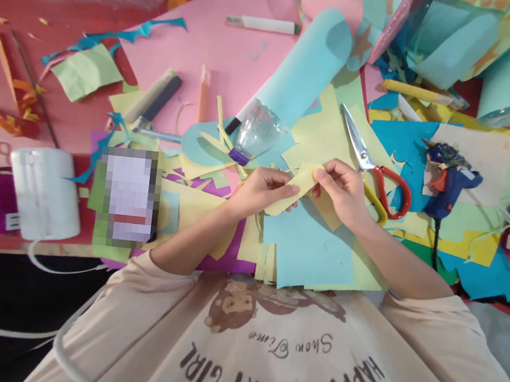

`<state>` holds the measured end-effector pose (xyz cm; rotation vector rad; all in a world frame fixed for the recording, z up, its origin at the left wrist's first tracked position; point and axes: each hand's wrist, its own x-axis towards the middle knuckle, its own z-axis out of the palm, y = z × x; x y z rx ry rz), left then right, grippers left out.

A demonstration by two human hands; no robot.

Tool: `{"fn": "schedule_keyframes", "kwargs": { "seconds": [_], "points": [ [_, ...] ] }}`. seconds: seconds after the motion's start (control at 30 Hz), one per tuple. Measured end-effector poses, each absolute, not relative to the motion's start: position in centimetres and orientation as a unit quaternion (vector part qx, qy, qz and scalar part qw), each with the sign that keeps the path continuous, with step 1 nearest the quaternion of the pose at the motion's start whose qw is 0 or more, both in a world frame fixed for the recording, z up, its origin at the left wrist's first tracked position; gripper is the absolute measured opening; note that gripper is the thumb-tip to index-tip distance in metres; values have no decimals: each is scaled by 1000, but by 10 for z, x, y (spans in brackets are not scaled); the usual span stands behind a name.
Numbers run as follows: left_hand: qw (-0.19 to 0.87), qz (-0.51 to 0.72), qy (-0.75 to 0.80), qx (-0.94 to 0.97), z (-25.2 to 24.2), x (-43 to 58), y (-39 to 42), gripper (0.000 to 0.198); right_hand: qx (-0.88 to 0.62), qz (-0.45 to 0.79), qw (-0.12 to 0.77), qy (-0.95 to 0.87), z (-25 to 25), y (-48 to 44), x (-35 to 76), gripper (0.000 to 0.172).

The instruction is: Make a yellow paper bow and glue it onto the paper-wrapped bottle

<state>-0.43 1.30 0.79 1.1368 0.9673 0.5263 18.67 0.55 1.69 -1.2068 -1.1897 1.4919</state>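
Observation:
Between my two hands is a small pale yellow paper strip, tilted up to the right. My left hand pinches its lower left part, thumb on top. My right hand grips the upper right end between thumb and fingers. Beneath them lie a light blue sheet and other yellow paper. Scissors with red and yellow handles lie open just beyond my right hand. A clear plastic bottle top joined to a light blue paper tube lies ahead of my hands.
At the right rests a blue glue gun with its cord. On the left are a phone-like blurred object and a white box with a cable. Markers, a white marker among them, and paper scraps cover the pink sheet ahead.

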Motion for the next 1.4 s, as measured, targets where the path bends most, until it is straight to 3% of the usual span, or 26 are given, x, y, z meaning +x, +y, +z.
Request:
{"fn": "schedule_keyframes", "kwargs": {
  "seconds": [0.53,0.77,1.0,1.4],
  "points": [
    [581,287,429,629,7,-2,13,44,-489,612,421,-456,19,6,186,37],
    [547,337,453,619,8,1,11,39,-453,670,354,-469,15,2,182,38],
    [633,264,449,572,10,2,8,41,-473,616,368,-511,18,2,183,36],
    [625,274,454,573,8,1,8,41,-469,629,356,-508,13,1,182,46]
  ]
}}
